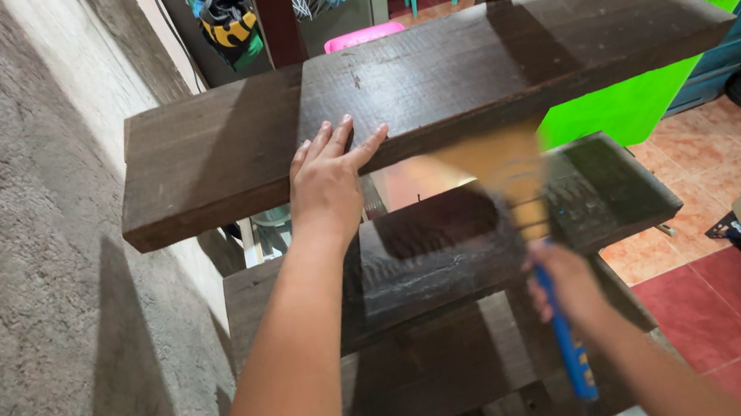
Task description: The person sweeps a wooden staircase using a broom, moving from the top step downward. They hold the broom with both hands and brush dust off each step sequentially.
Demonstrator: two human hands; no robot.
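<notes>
1. The left hand [325, 180] lies flat and open on the top dark shelf [430, 86], mid-frame.
2. The right hand [566, 280] is wrapped tight around a blurry brush [524, 211], blue handle, over the second shelf [457, 238].

Wall [3, 252] left of stacked steps | left hand [325, 180] on top plank [430, 86] | brush [539, 239] below, over second plank [458, 243] | jug [653, 26] behind right

Both forearms are bare as far as the view reaches, with no sleeves, gloves, watch, rings or bands. The left hand [325, 180] shows slim fingers with short, plain nails. The right hand [566, 280] is blurred, its details unclear.
</notes>
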